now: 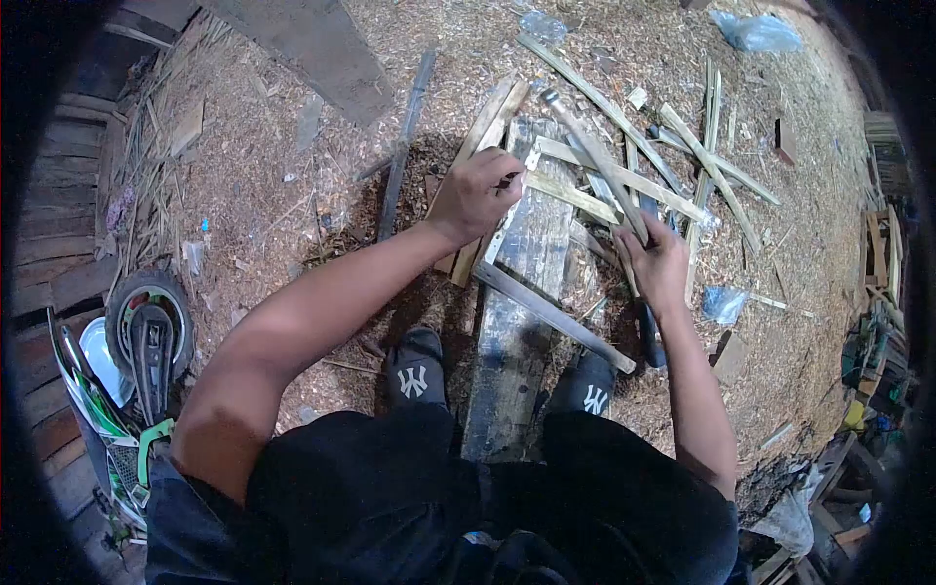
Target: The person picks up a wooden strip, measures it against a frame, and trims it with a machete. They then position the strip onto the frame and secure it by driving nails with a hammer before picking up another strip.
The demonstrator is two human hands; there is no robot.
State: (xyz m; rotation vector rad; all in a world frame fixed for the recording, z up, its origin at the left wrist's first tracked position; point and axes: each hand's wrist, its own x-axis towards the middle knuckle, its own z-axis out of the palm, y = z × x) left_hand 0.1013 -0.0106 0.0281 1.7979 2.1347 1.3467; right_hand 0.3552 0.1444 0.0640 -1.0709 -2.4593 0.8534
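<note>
My left hand is closed in a pinch above a pale upright strip at the left of some joined wooden strips; whatever lies between its fingertips is too small to make out. In my right hand is the lower end of a long, slim hammer-like tool, its small metal head pointing up and to the left. The joined strips lie across a worn wooden plank between my feet. A lower slat slants down to the right across the plank.
Loose wooden strips lie at the right, on ground covered in wood chips. A dark bar and a wide board are at the upper left. A small motorbike stands at the left. Plastic bags lie at the top right.
</note>
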